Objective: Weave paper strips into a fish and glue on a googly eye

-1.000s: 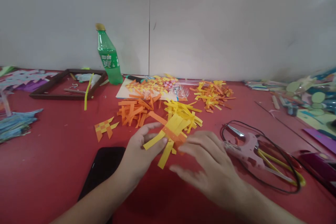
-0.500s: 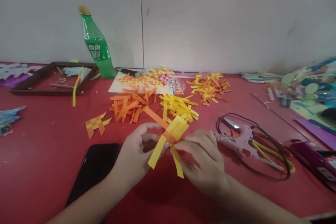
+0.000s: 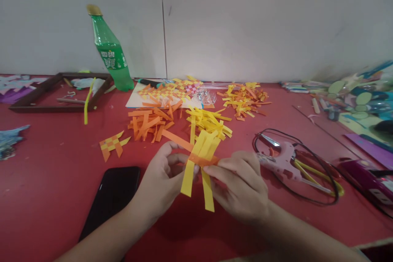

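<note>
Between both hands, above the red table, are yellow paper strips [image 3: 202,145] crossed by an orange paper strip [image 3: 179,140]. My left hand [image 3: 164,178] is closed on the crossed strips from the left, thumb near the crossing. My right hand [image 3: 239,184] pinches the orange strip's right end between thumb and fingers. Two yellow tails hang below the crossing. Behind the hands lie a pile of orange strips [image 3: 147,123] and a pile of yellow strips [image 3: 211,120]. A finished woven paper fish [image 3: 112,145] rests left of them.
A black phone [image 3: 112,192] lies by my left forearm. On the right are a pink glue gun [image 3: 285,159] with its cord and yellow-handled scissors [image 3: 319,178]. A green bottle [image 3: 112,57] stands behind, beside a dark wooden frame [image 3: 49,109]. Mixed strips [image 3: 245,100] lie farther back.
The orange strip now shows across the yellow ones, its right end in my right hand's fingers. The yellow strips have turned more upright and spread slightly. My right hand has shifted slightly right.
</note>
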### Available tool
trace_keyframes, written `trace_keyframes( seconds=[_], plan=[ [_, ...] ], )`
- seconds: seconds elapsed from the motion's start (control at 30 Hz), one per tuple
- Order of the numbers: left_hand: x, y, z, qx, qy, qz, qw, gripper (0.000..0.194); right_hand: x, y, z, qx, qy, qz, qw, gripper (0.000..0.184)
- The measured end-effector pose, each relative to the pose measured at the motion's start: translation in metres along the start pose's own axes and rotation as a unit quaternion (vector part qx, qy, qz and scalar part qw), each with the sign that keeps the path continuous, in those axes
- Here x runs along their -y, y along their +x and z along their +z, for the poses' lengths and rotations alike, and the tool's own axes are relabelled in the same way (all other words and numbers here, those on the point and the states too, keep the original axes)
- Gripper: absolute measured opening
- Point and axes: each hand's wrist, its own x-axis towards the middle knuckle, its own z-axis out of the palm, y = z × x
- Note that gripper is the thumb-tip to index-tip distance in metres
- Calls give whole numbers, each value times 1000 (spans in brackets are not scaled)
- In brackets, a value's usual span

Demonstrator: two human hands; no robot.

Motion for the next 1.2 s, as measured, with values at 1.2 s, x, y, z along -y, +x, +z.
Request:
trace_keyframes(
  seconds=[1.2],
  plan=[
    [2,1,0,-9,87,31,996,37,-5,4,4,13,1,-30,999,9]
  ],
)
